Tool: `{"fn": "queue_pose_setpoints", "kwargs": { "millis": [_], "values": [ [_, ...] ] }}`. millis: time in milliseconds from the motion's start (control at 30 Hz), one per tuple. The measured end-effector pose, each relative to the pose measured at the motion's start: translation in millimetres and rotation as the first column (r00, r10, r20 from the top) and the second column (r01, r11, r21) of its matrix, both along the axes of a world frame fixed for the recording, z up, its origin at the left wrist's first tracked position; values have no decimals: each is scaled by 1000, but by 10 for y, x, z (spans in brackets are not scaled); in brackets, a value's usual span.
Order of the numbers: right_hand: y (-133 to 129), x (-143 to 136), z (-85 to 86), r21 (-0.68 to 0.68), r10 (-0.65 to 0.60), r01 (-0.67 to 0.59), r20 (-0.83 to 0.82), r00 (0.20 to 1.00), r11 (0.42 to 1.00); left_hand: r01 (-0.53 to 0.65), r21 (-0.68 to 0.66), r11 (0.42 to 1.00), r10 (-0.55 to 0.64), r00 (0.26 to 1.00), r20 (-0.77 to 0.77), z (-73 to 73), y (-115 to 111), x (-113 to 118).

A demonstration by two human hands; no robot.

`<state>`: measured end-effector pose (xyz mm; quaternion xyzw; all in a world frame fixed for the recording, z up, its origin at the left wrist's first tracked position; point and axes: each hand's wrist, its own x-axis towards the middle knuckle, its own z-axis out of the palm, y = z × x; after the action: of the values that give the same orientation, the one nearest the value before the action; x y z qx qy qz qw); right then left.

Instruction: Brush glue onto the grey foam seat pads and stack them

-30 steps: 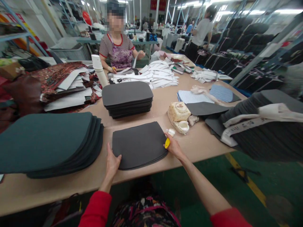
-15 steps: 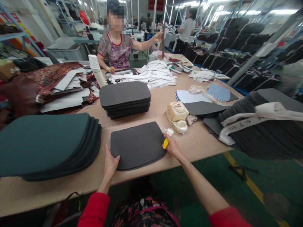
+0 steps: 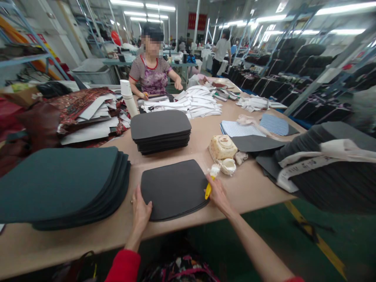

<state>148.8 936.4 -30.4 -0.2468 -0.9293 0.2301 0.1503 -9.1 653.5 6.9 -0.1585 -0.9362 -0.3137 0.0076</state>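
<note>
A short stack of dark grey sheet panels (image 3: 174, 190) with rounded corners lies at the table's front edge. My left hand (image 3: 141, 209) holds its front left corner, with the fingers along the side and the thumb at the front edge. At the right side of the stack, my right hand (image 3: 219, 196) is closed on a brush (image 3: 208, 190) with a yellow handle; its bristle end is coated white. Just beyond that hand stand a stained, cream-coloured block-like container (image 3: 222, 147) and a small white cup (image 3: 228, 167) with whitish residue.
A taller stack of dark grey panels (image 3: 161, 125) stands behind. Large dark green panels (image 3: 58, 180) are piled at left, and a strapped grey bundle (image 3: 326, 168) leans at right. Across the table (image 3: 182, 231), a co-worker (image 3: 152, 74) sits by white strips (image 3: 196, 100).
The brush has turned in my right hand, and its white end now shows. Both hands stay at the panels. The co-worker's raised arm has come down, and the view has tilted slightly up.
</note>
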Motion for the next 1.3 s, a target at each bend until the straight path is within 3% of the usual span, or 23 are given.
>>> {"fn": "queue_pose_setpoints", "kwargs": {
  "millis": [100, 200, 467, 667, 867, 1067, 1300],
  "values": [
    [19, -9, 59, 148, -19, 8, 67, 998, 989, -3, -189, 982, -10, 998, -68, 46, 16, 59],
    [32, -18, 94, 158, 11, -21, 66, 998, 987, 43, -312, 949, -72, 994, -81, 37, 46, 75],
    [-150, -275, 167, 88, 143, -132, -138, 980, 987, 226, -243, 943, -270, 949, -163, -379, -13, -101],
    [-500, -745, 240, -3, 348, -354, -188, 919, 935, 254, -246, 936, -306, 929, -206, -435, -63, -185],
    [-360, -859, 27, 20, 360, -362, -173, 917, 932, 210, -247, 946, -252, 956, -150, -496, -49, -222],
    [-45, -873, -290, 50, 121, -112, -254, 960, 992, 187, -150, 971, -190, 982, -5, -534, -78, -162],
    [-17, -875, -410, 183, 171, -122, -283, 944, 975, 100, -37, 994, -93, 985, 146, -569, -113, -55]
  ]
}}
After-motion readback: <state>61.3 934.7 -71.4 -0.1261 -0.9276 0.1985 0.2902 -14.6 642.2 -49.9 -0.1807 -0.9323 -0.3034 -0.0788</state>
